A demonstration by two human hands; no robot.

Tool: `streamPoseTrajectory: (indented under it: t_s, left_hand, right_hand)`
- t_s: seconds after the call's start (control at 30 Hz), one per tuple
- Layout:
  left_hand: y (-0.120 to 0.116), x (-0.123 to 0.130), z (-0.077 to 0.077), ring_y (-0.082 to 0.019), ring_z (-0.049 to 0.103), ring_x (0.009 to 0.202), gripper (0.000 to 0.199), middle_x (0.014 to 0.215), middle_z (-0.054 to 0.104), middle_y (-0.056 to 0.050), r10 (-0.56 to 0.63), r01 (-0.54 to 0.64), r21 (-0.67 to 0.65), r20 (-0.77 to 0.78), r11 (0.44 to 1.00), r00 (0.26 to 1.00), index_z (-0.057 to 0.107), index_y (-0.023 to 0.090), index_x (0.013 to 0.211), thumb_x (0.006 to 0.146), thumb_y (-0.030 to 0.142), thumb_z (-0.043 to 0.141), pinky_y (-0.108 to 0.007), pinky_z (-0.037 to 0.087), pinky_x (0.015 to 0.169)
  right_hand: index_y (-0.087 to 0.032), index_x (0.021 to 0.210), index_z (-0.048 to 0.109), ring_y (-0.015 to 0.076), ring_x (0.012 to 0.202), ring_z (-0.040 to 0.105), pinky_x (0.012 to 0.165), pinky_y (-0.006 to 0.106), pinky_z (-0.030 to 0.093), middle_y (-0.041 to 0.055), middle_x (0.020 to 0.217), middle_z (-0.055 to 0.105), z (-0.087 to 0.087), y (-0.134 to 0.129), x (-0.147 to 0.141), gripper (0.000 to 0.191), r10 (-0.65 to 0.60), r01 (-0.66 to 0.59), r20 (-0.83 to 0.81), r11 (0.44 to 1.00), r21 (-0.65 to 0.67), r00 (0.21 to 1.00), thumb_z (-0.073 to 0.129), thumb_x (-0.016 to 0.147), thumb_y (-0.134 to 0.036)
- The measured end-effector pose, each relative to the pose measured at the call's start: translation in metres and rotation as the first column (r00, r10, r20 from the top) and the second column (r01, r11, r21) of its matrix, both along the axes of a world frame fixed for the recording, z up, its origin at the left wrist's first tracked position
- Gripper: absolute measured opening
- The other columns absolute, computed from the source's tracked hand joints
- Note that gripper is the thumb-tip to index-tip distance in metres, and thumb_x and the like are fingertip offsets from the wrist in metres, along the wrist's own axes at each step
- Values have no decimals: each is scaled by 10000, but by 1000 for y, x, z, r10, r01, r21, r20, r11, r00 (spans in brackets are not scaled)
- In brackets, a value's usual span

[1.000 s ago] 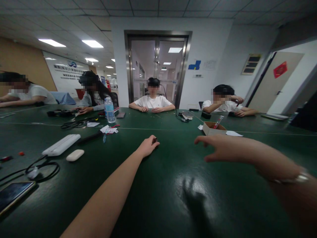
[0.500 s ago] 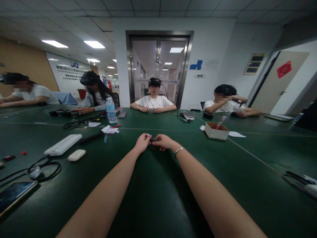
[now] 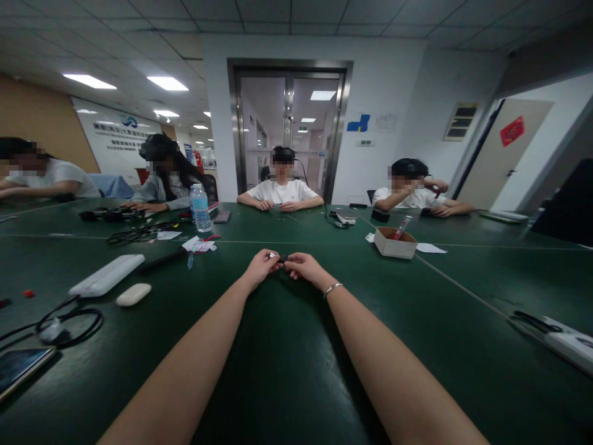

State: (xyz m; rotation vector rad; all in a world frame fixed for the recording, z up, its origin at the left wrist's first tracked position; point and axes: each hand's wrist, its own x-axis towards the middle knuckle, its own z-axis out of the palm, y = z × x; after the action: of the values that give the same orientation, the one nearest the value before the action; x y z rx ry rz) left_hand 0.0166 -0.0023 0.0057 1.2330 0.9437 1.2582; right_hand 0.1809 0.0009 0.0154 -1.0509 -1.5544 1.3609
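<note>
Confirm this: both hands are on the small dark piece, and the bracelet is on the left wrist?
Not quite: the head view shows the bracelet on the right wrist. The left hand and right hand are both on the small dark piece.

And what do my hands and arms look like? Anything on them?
Your left hand and right hand wear no gloves, and no sleeves show on your forearms. A thin, shiny, silver-coloured bracelet goes around your right wrist; your left wrist is bare.

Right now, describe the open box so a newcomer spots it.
On the green table, look beyond the right hand, farther right. The open box stands there beside white paper. Unlike its neighbours, it has a slim, partly red object leaning out.
</note>
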Motion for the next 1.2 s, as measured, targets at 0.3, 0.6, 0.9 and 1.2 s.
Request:
streamPoseTrajectory:
  t_s: [0.3, 0.6, 0.9, 1.2]
  left_hand:
    - [-1, -1, -1, -138, 624, 762, 275, 837, 629, -61, -18, 20, 55, -37, 998, 999, 589, 122, 885, 678, 275, 686, -278, 493, 740]
    - [2, -9, -1, -146, 623, 764, 337, 857, 650, -87, 93, -92, 66, -3, 994, 996, 583, 122, 895, 635, 290, 716, -301, 480, 748]
    - [-5, -6, 3, -164, 617, 768, 387, 808, 649, -80, 91, -85, 85, -68, 993, 994, 596, 112, 837, 567, 344, 747, -293, 471, 711]
    - [-3, -9, 3, -124, 577, 631, 307, 683, 639, -48, 94, -74, 132, -152, 988, 984, 619, 122, 760, 601, 368, 710, -240, 424, 592]
  right_hand:
    - [-144, 841, 452, 90, 413, 558, 383, 140, 470, -17, 536, 579, 1, -3, 6, 242, -7, 2, -123, 999, -40, 992, 652, 721, -81]
    - [-132, 829, 475, 100, 437, 575, 409, 155, 488, 22, 564, 600, 3, -4, 9, 113, -19, 5, -174, 997, -83, 985, 584, 800, -131]
    - [-125, 803, 489, 94, 422, 565, 402, 148, 483, 28, 558, 602, 1, -3, 8, 89, -5, -7, -151, 997, -82, 989, 576, 810, -115]
    - [-115, 843, 497, 85, 443, 572, 437, 141, 501, 25, 570, 604, 0, -2, 12, 139, 22, -37, -172, 996, -84, 985, 615, 778, -81]
